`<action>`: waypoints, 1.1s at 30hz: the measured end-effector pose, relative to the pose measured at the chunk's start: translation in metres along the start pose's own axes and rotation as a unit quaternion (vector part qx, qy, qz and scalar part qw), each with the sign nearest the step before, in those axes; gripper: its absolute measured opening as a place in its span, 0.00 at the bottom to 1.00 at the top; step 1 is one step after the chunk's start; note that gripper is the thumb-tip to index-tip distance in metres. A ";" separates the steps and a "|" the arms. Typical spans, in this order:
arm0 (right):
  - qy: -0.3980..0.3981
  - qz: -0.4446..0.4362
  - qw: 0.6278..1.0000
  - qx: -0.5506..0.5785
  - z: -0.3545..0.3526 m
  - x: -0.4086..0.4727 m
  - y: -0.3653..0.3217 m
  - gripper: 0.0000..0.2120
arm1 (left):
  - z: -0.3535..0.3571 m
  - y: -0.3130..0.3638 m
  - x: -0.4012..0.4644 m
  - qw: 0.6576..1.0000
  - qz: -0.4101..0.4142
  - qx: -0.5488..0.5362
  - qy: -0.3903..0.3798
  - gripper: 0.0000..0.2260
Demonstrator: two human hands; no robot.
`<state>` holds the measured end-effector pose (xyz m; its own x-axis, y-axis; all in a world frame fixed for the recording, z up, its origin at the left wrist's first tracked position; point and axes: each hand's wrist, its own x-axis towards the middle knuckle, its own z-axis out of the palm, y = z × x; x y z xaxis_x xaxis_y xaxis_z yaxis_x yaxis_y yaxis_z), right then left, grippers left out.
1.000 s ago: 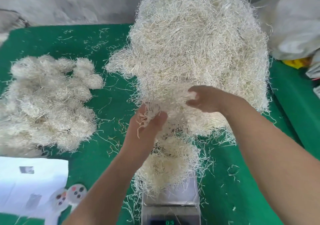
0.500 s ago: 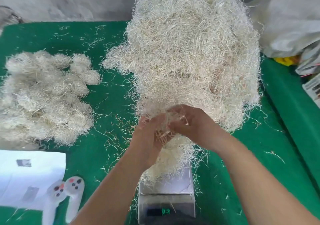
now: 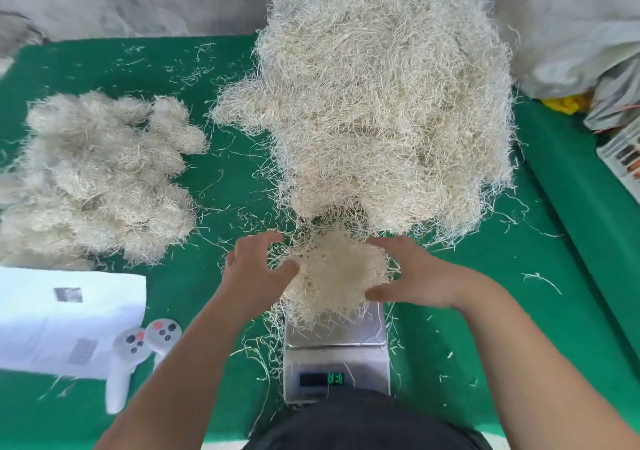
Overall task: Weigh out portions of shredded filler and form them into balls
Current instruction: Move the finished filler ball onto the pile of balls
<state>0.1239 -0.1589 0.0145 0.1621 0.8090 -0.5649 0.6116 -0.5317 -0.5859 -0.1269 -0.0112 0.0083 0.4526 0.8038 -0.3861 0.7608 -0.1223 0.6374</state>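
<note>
A big heap of pale shredded filler point(image 3: 381, 103) stands at the back middle of the green table point(image 3: 450, 294). In front of it a small portion of filler point(image 3: 332, 276) lies on a silver scale point(image 3: 336, 345) with a green lit display point(image 3: 335, 378). My left hand point(image 3: 256, 269) touches the portion's left side with spread fingers. On the right side my right hand point(image 3: 408, 273) cups it, fingers and thumb spread apart. Several formed filler balls point(image 3: 97, 179) lie packed together at the left.
A white sheet point(image 3: 62, 318) and two white handheld controllers point(image 3: 138, 349) lie at the front left. White sacks point(image 3: 581, 34), a yellow item point(image 3: 568, 103) and a box edge point(image 3: 623, 159) crowd the right. Loose strands litter the table.
Both hands have come down from the big heap toward me with a tuft of filler and set it on the scale's portion. They now spread apart at its sides.
</note>
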 end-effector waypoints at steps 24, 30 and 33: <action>0.201 -0.148 0.968 -0.002 0.028 -0.024 -0.041 0.37 | 0.037 0.030 -0.028 0.940 0.321 0.064 0.096 0.14; 0.223 -0.157 0.962 -0.023 0.031 -0.010 -0.039 0.36 | 0.035 0.024 -0.024 0.934 0.329 -0.012 0.142 0.16; 0.227 -0.140 0.964 -0.018 0.038 0.006 -0.037 0.44 | 0.041 0.015 -0.016 0.952 0.260 -0.036 0.157 0.16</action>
<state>0.0729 -0.1440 0.0113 0.3047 0.9499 -0.0701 0.7057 -0.2746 -0.6531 -0.1034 -0.0498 -0.0034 0.5893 0.7813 0.2057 0.4322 -0.5199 0.7368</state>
